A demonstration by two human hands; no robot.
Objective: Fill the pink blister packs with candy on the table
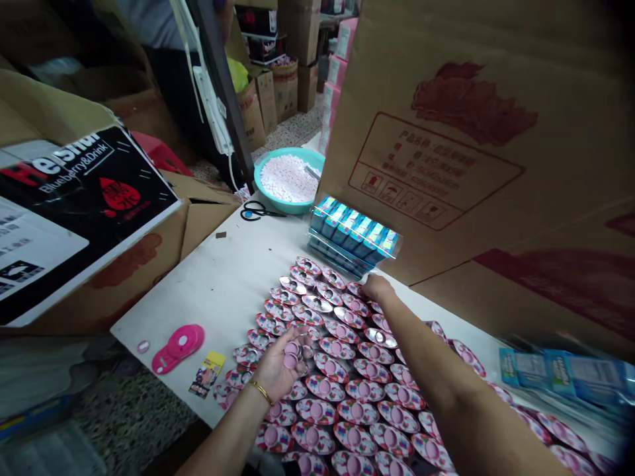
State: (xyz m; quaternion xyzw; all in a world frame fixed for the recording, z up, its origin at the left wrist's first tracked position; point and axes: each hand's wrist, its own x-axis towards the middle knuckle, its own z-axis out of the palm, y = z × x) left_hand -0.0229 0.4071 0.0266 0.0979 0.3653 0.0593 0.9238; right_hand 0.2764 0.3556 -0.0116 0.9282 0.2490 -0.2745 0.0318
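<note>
My left hand [278, 370], with a gold bracelet at the wrist, is palm up and cupped around several small pink discs [292, 357]. It hovers over the left part of a dense array of eye-shaped printed packs [325, 388]. Many packs have a pink disc in the middle; a few farther back show a dark or silvery centre instead. My right hand [378, 289] reaches to the far edge of the array, touching or just above a pack there. Its fingers are bent down together, and their tips are mostly hidden.
Behind the array stands a clear tray of blue packs [352, 231], near a turquoise bowl [262, 188] of pale pink pieces and black scissors [258, 211]. A pink dispenser [178, 347] and a yellow card [207, 373] lie left. Large cartons [436, 152] flank the table; a person stands behind.
</note>
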